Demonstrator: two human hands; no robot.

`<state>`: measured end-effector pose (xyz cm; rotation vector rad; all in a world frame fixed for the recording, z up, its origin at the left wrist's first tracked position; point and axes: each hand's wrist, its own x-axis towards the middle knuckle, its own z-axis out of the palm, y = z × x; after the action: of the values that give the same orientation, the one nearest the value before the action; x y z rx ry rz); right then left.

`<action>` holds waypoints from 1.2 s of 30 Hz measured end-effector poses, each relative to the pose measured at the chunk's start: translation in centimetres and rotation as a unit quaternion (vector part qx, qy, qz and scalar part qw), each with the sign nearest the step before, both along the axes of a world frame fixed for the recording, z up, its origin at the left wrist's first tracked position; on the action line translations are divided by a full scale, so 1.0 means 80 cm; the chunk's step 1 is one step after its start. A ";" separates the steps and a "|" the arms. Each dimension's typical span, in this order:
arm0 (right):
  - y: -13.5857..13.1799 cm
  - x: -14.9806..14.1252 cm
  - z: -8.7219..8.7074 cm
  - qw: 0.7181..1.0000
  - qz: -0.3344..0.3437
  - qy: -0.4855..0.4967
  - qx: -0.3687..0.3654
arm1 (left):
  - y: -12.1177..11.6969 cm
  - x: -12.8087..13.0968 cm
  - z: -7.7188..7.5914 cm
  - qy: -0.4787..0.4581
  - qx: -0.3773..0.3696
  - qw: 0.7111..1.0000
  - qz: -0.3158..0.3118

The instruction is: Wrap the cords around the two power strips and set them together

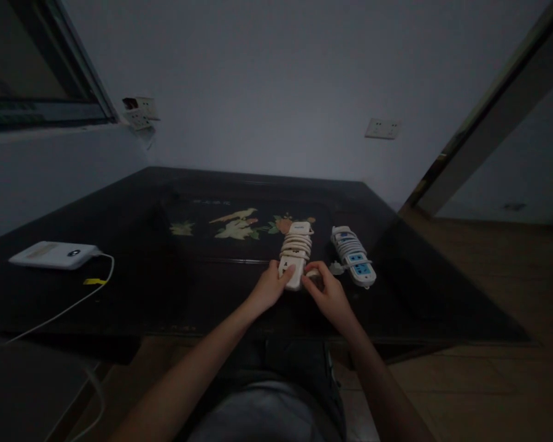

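Observation:
A white power strip [294,272] lies on the dark table with its cream cord [297,244] wound in several turns round its middle. My left hand [271,285] grips the strip's near end, thumb on top beside the sockets. Just right of it, my right hand [327,291] is closed round a pale plug [314,276], partly hidden by the fingers. A second power strip [360,270], white with blue socket faces, rests to the right. Its cord [350,244] is wrapped round it too, and its plug [337,268] sticks out on the left side.
On the left of the black table [203,294] lies a white box-like device [58,255] with a white cable [80,301] and a yellow tag [94,282]. The cable runs over the front edge. Wall sockets [382,129] and a socket cluster [141,112] are on the wall behind.

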<state>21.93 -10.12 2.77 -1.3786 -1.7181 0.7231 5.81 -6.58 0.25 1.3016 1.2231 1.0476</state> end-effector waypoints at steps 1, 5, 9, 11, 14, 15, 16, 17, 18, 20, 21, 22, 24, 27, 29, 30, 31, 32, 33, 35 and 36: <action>0.003 0.004 -0.001 1.000 0.001 0.005 -0.007 | 0.005 0.003 0.001 0.039 0.009 0.999 -0.003; 0.013 0.019 -0.010 0.999 -0.010 0.010 -0.045 | 0.019 0.017 0.006 0.161 0.040 0.986 -0.012; 0.018 0.028 -0.016 0.998 -0.040 0.006 -0.037 | 0.028 0.033 0.009 0.245 0.044 0.968 -0.035; 0.022 0.033 -0.015 0.998 -0.048 -0.008 -0.030 | 0.030 0.039 0.011 0.282 0.050 0.957 -0.051; 0.032 0.041 -0.009 0.998 -0.048 -0.044 -0.018 | 0.033 0.043 0.017 0.322 0.063 0.941 -0.079; 0.036 0.044 -0.007 0.997 -0.046 -0.058 -0.015 | 0.034 0.045 0.019 0.336 0.063 0.936 -0.086; 0.040 0.046 -0.005 0.996 -0.045 -0.072 -0.014 | 0.034 0.047 0.021 0.351 0.061 0.930 -0.091; 0.044 0.049 -0.003 0.995 -0.044 -0.085 -0.014 | 0.035 0.048 0.024 0.370 0.058 0.923 -0.093; 0.048 0.052 -0.002 0.994 -0.044 -0.096 -0.014 | 0.035 0.051 0.027 0.392 0.055 0.914 -0.091; 0.056 0.058 0.003 0.993 -0.035 -0.107 -0.023 | 0.037 0.056 0.032 0.437 0.051 0.894 -0.084; 0.061 0.061 0.006 0.993 -0.028 -0.109 -0.035 | 0.038 0.060 0.034 0.455 0.050 0.885 -0.082; 0.066 0.064 0.009 0.992 -0.021 -0.113 -0.052 | 0.040 0.063 0.036 0.469 0.049 0.878 -0.079; 0.079 0.069 0.019 0.986 -0.012 -0.144 -0.081 | 0.043 0.071 0.038 0.484 0.053 0.870 -0.073; 0.098 0.076 0.032 0.968 -0.031 -0.236 -0.082 | 0.050 0.085 0.039 0.490 0.063 0.868 -0.054; 0.107 0.080 0.036 0.957 -0.050 -0.275 -0.072 | 0.054 0.093 0.038 0.490 0.068 0.868 -0.048; 0.110 0.081 0.037 0.954 -0.057 -0.284 -0.072 | 0.056 0.096 0.038 0.491 0.071 0.867 -0.048; 0.112 0.083 0.036 0.952 -0.061 -0.291 -0.072 | 0.057 0.098 0.038 0.494 0.076 0.865 -0.051; 0.112 0.085 0.035 0.950 -0.064 -0.298 -0.072 | 0.059 0.099 0.038 0.497 0.084 0.862 -0.053; 0.112 0.087 0.033 0.947 -0.066 -0.305 -0.073 | 0.060 0.100 0.037 0.502 0.092 0.858 -0.056; 0.111 0.089 0.029 0.943 -0.067 -0.317 -0.073 | 0.061 0.099 0.037 0.511 0.109 0.851 -0.056; 0.110 0.090 0.028 0.942 -0.068 -0.322 -0.072 | 0.062 0.099 0.037 0.515 0.117 0.848 -0.054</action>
<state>29.11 -1.32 5.00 -1.9671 -2.0550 0.3337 13.73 -1.65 3.18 2.2335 1.7807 0.3560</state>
